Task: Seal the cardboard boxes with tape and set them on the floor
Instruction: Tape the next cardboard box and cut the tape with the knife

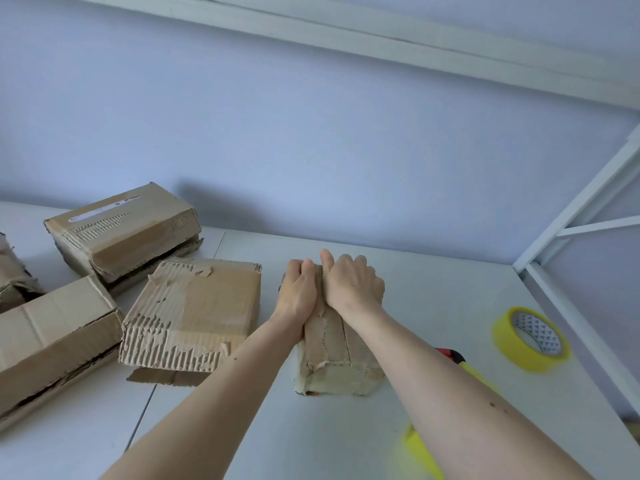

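White worktop (pixel 433 306) carries a small box (pixel 337 355) whose long axis runs straight away from the body, its far end being clasped by the left hand (pixel 298 289) and right hand (pixel 353 284), pressed together, while the tape roll (pixel 531 339) lies nearer the right.

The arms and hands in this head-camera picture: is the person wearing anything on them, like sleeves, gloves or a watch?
Nothing is worn as far as the picture shows. Both forearms are bare up to the bottom edge, so no sleeves are visible. The left hand and right hand have no gloves, and no watch, bracelet or ring can be seen.
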`<action>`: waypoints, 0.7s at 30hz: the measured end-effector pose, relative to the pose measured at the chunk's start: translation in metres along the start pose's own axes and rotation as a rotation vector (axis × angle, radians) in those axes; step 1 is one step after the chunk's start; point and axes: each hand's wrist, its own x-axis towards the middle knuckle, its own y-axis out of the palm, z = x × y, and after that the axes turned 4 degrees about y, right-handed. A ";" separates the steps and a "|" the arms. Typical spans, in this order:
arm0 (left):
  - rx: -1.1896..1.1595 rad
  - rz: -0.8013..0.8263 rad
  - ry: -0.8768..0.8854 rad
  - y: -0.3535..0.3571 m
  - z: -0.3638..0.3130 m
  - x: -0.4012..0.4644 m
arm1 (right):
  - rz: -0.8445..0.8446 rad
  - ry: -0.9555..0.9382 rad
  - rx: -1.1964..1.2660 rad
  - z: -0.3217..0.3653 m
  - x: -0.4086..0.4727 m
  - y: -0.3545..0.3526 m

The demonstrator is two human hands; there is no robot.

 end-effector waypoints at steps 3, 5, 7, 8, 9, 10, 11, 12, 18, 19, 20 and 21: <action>0.015 -0.015 0.010 0.000 0.001 0.003 | 0.044 0.007 0.045 0.001 -0.002 -0.004; 0.006 -0.031 0.002 -0.001 0.000 0.002 | 0.056 -0.006 0.065 0.000 -0.007 -0.004; -0.016 -0.021 -0.003 0.000 -0.001 0.001 | 0.031 -0.031 0.038 -0.004 -0.015 -0.002; -0.016 -0.018 -0.001 0.001 0.001 0.002 | 0.012 -0.040 0.022 -0.006 -0.019 -0.001; -0.011 -0.022 0.003 0.001 0.002 0.002 | -0.002 -0.046 0.015 -0.007 -0.021 0.000; -0.008 -0.031 0.005 0.001 0.002 0.002 | -0.008 -0.047 0.013 -0.007 -0.022 -0.001; -0.002 -0.038 0.005 0.002 0.002 0.002 | -0.008 -0.048 0.012 -0.006 -0.023 -0.002; 0.003 -0.038 0.003 0.002 0.002 0.003 | -0.005 -0.049 0.015 -0.005 -0.023 -0.003; -0.025 -0.034 -0.006 -0.001 0.001 0.003 | 0.014 -0.084 0.057 -0.007 -0.036 -0.005; -0.028 -0.031 -0.008 -0.001 0.002 0.004 | 0.009 -0.087 0.045 -0.009 -0.039 -0.004; -0.026 -0.032 -0.006 0.000 0.003 0.004 | -0.001 -0.085 0.042 -0.010 -0.041 -0.003; -0.022 -0.035 -0.003 0.001 0.003 0.004 | -0.009 -0.082 0.051 -0.011 -0.041 -0.002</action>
